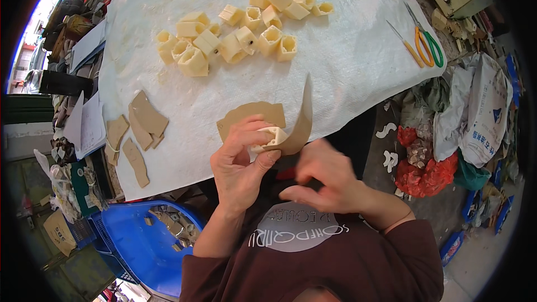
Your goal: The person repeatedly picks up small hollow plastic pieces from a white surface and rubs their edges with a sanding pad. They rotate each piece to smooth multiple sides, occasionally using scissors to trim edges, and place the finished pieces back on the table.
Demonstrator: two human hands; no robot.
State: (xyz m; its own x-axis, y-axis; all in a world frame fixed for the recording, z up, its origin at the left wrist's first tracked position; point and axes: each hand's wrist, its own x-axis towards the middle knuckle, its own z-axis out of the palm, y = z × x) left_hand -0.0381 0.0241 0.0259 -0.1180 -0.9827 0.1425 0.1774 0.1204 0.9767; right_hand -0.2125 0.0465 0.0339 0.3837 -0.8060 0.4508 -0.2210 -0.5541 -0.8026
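My left hand [238,159] is closed on a cream, hollow, angular block [274,136], gripped between fingers and thumb. A thin tan sheet piece [296,140] lies against the block's near side, its long free end curving upward. My right hand [330,176] is just right of the block, fingers curled and thumb apart; motion blur hides whether anything is in it. Behind my left hand, a flat tan piece with a wavy edge [268,112] rests on the white-covered table [358,67].
Several similar cream blocks [193,61] are grouped farther back. More tan pieces [148,120] lie at the left. Scissors [425,45] and a pointed tool with an orange handle [414,53] are at the right edge. A blue tub [126,229] stands below left; bags [430,176] are at right.
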